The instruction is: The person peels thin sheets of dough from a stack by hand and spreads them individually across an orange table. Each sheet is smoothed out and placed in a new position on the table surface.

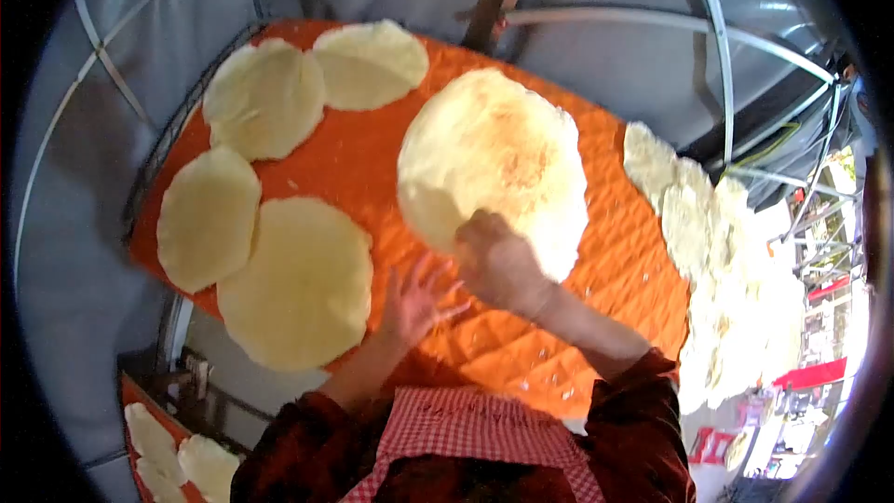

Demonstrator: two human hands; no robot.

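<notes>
A large round flatbread (498, 149) with browned patches lies on the orange quilted cloth (484, 345). My right hand (498, 261), fingers curled into a closed shape, is at the bread's lower edge and overlaps it; the fingertips are blurred, so what they hold is hidden. Just to the left, my left hand (419, 303) is spread with nothing in it, over the cloth between the big bread and a pale dough round (303, 284).
More pale rounds lie at the left (209, 219) and top left (265, 98). Overlapping flatbreads (698, 224) line the right edge. Metal frame bars (633, 15) stand beyond the cloth. A second orange surface (135, 401) with breads is at the lower left.
</notes>
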